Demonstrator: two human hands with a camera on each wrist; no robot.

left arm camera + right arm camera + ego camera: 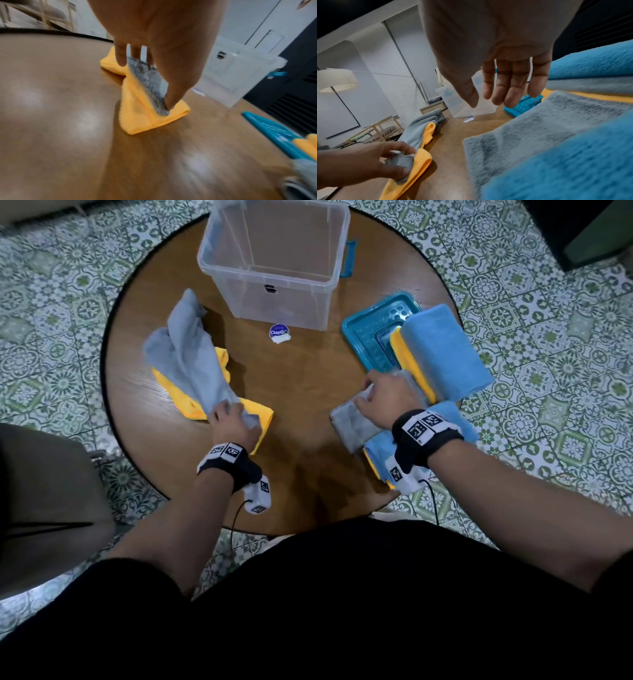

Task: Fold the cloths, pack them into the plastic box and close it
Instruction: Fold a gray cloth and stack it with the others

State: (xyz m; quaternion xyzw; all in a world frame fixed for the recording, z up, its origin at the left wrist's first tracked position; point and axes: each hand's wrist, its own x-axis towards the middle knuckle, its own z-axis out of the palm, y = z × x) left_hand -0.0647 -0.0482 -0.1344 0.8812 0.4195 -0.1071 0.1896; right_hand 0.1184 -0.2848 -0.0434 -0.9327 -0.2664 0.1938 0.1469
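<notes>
The left hand (233, 422) pinches a corner of a grey cloth (191, 361) between thumb and fingers, low over the table. This unfolded grey cloth lies rumpled on top of a yellow cloth (260, 412), and both stretch away from the hand toward the far left part of the round wooden table (301, 392).

The right hand (383, 398) is above a folded grey cloth (352, 426) at the near right side. In the right wrist view its fingers (510, 86) are straight and a little apart, holding nothing; whether they touch the cloth, the views do not show clearly. The folded grey cloth lies on a blue cloth (466, 426) with a yellow layer under it. Just behind the hand there is a stack of folded cloths (445, 350), blue on top and yellow below, which rests partly on the teal lid (363, 333).

The transparent plastic box (274, 265) stands open at the far middle of the table, with a teal latch (349, 258) on its right side. No cloth is visible inside it. In front of the box lies a small round sticker (279, 333) with the word "ClayG" readable; the rest is not clear. Both wrists carry black bands with white square code markers (424, 426).
</notes>
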